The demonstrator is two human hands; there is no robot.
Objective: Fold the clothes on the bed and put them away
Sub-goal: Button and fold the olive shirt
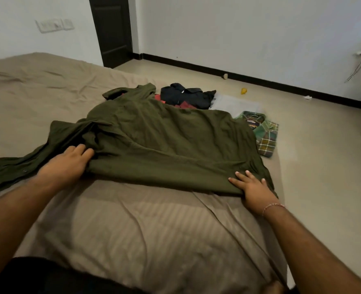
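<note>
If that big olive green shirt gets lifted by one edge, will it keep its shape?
Probably not. The olive green shirt lies creased and draped on the bed, so it likely sags. Its sleeve trails loose and would probably dangle. It looks light.

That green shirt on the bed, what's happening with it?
A person is folding laundry. The olive green shirt lies spread on the bed; the left hand grips its fabric near a sleeve, and the right hand presses flat on its hem. A plaid shirt and dark clothes lie beyond it.
</note>
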